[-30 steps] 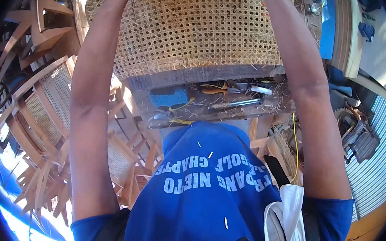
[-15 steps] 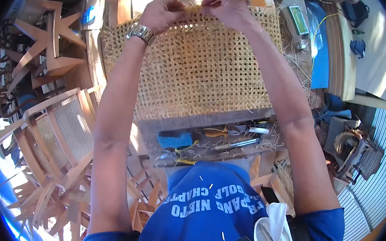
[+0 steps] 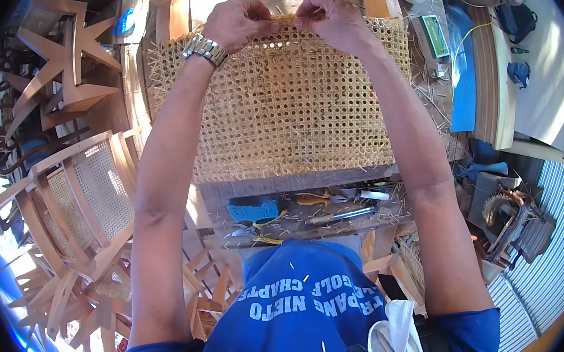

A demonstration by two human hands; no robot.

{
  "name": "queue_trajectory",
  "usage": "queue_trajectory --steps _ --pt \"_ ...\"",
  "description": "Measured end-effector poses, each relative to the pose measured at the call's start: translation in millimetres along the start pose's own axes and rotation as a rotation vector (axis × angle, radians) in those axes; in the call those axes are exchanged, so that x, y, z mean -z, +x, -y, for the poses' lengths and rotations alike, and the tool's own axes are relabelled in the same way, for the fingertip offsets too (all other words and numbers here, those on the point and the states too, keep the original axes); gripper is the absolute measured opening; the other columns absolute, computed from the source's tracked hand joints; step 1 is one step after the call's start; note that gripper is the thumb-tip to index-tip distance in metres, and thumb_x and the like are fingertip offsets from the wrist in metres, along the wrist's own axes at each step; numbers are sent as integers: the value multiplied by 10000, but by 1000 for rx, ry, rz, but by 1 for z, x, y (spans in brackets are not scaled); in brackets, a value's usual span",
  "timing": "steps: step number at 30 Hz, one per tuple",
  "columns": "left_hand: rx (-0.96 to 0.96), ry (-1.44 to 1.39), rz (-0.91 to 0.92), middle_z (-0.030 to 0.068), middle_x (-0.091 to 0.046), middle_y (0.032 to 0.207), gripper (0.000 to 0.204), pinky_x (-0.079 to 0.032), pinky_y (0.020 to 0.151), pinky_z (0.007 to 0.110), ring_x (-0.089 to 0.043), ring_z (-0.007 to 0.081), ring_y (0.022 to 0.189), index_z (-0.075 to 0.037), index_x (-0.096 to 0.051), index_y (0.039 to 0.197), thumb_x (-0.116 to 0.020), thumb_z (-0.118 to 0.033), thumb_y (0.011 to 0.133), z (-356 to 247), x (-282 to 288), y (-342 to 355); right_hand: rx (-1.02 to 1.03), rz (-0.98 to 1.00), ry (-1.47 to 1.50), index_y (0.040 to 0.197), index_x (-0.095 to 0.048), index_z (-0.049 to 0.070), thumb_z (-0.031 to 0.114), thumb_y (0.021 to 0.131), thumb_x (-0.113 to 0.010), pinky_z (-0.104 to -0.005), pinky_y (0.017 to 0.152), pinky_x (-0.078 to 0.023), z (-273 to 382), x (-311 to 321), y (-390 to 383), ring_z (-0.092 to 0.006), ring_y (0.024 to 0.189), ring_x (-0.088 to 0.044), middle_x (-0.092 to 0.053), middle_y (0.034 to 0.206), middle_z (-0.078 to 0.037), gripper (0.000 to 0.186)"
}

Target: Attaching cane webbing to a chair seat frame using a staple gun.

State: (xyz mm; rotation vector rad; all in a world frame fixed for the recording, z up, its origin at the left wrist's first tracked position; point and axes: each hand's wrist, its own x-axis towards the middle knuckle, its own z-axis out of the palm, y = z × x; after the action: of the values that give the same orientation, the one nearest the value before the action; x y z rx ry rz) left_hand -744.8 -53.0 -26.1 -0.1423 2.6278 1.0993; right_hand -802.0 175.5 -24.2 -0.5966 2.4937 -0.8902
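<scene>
Above: both hands pinch the far edge of a woven cane panel [image 3: 282, 102]. Left hand [image 3: 238, 21] and right hand [image 3: 332, 21] each close fingertips on loose strands, just apart. Even tension likely keeps the open hexagonal mesh flat. Nearer the body, pliers [image 3: 313, 197] lie on the wooden worktop [image 3: 358, 226].
</scene>
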Motion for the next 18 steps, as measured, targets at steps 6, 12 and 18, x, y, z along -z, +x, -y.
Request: queue_trajectory --steps 6,12,18 --pt "22 -53 99 61 -786 939 433 -559 758 303 -703 121 820 -53 -780 1081 -882 -381 818 1 3 -4 79 164 106 1171 -755 181 275 926 -787 -292 950 -532 -18 9 -2 -90 965 -678 -764 1023 32 264" --pt "-64 -381 154 54 -778 938 391 -573 791 292 -712 119 851 -31 -761 1085 -863 -326 850 31 -14 0 76 279 113 1156 -757 212 270 954 -727 -335 910 -559 -30 14 5 -150 985 -705 -766 1049 -29 211" --pt "-114 -257 76 80 -759 927 328 -575 785 322 -704 165 852 -20 -743 1025 -848 -282 858 4 15 -8 151 281 224 1120 -701 68 111 910 -760 -335 903 -541 -16 24 24 -154 1015 -663 -718 1070 -41 222"
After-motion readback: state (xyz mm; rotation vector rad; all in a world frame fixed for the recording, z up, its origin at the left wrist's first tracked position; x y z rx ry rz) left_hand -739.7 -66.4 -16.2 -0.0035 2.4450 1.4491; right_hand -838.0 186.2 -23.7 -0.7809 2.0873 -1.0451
